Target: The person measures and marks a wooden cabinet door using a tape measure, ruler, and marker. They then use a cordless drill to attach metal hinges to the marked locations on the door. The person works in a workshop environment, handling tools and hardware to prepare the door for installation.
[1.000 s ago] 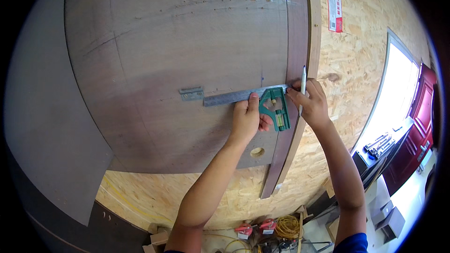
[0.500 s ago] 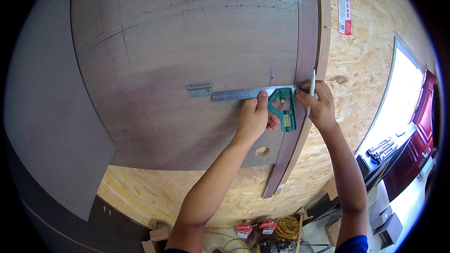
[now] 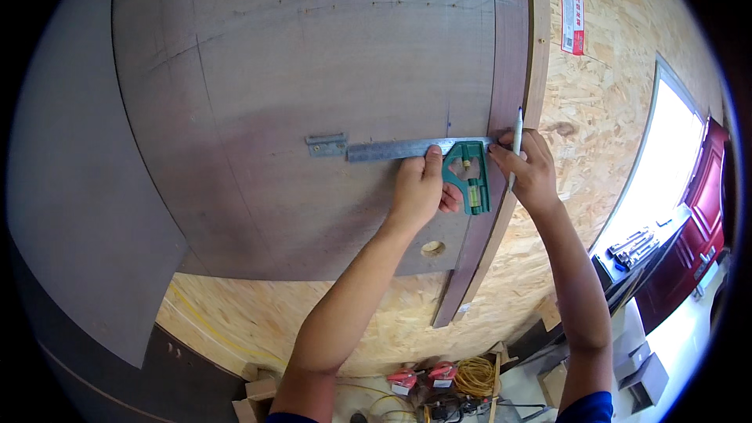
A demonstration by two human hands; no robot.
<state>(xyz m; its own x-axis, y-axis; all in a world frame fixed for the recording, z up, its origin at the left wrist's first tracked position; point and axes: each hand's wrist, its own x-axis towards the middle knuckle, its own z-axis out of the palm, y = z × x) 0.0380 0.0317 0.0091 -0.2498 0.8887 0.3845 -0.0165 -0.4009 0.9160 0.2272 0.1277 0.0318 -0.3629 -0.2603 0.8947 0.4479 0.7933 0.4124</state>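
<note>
A combination square (image 3: pixel 478 178) with a green head and a steel rule lies against the grey-brown wooden panel (image 3: pixel 313 219). My left hand (image 3: pixel 421 188) grips it, thumb on the rule and fingers behind the head. My right hand (image 3: pixel 529 170) is closed around a white pen (image 3: pixel 517 141) whose dark tip points up. Its fingertips also touch the rule's right end, over the vertical wooden strip (image 3: pixel 511 39). Just past the rule's left end, a small metal hinge or latch plate (image 3: pixel 326 145) is fixed to the panel. A short dark mark stands above the rule.
Particle-board wall (image 3: pixel 603 125) surrounds the panel, with a red and white label (image 3: pixel 573 20) on it. A round hole (image 3: pixel 432 248) pierces the panel low down. Below lie a coiled yellow hose or cable (image 3: pixel 475 376) and red tools (image 3: pixel 403 380). Right stand a bright window and a red door (image 3: pixel 675 270).
The whole view has shifted slightly, so everything sits a little further up and left. Both hands keep their hold on the square and the pen.
</note>
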